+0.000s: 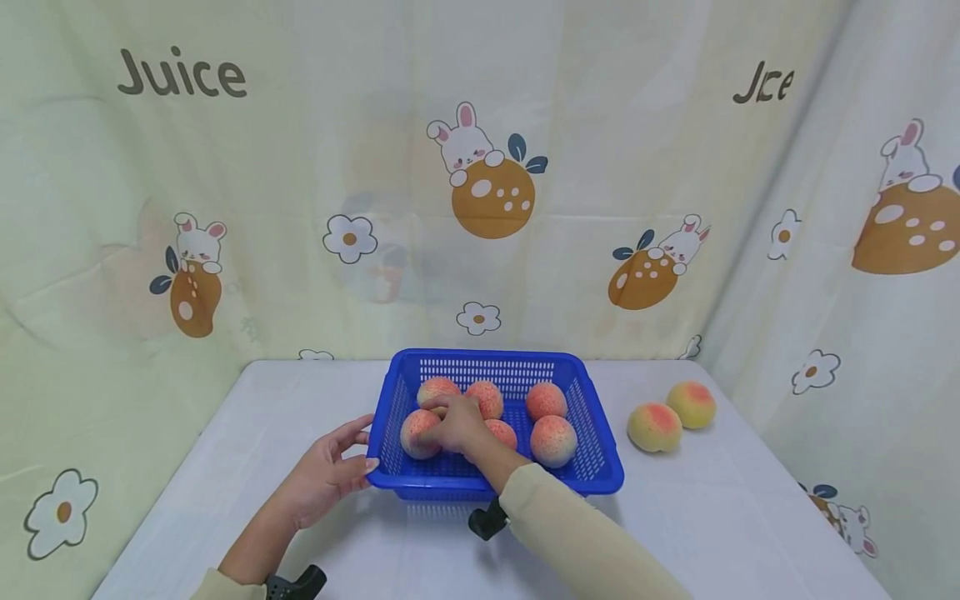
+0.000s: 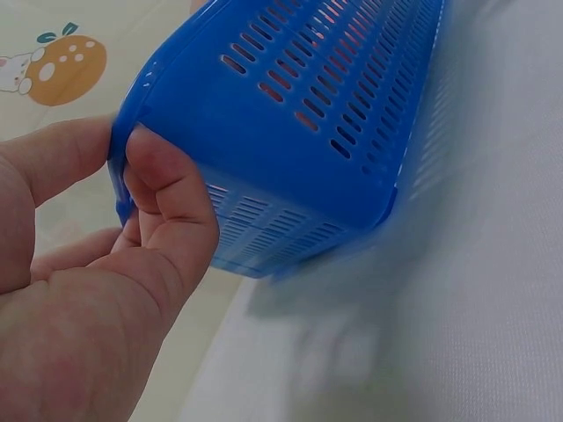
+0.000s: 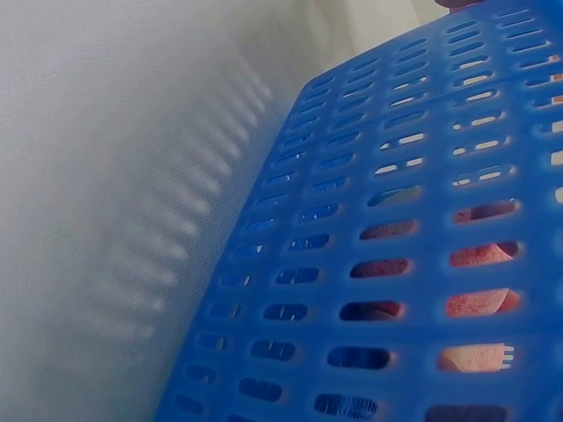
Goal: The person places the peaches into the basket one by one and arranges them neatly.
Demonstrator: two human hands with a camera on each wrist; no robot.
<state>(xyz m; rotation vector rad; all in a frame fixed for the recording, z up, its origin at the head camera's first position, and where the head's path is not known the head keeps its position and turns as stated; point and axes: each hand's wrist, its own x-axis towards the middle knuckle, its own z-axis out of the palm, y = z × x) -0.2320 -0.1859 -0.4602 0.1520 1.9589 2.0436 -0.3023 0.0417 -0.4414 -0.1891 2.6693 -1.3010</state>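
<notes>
A blue perforated plastic basket [image 1: 495, 482] stands on the table with several pinkish-red peaches in it. My left hand [image 1: 327, 475] grips the basket's left rim near the front corner; in the left wrist view its thumb and fingers [image 2: 167, 176] pinch that rim. Reaching over the front wall, my right hand [image 1: 459, 425] holds a peach [image 1: 420, 434] at the left front, fingers over its top and thumb on its near side. Other peaches [image 1: 546, 401] sit around it, one partly hidden under the right wrist. The right wrist view shows the basket wall [image 3: 352, 264], hiding the right hand's grasp.
Two yellow peaches with red tops, one nearer [image 1: 655, 427] and one behind it [image 1: 692, 405], lie on the white-covered table [image 1: 720, 517] right of the basket. A printed curtain [image 1: 390, 167] hangs behind the table and along its sides.
</notes>
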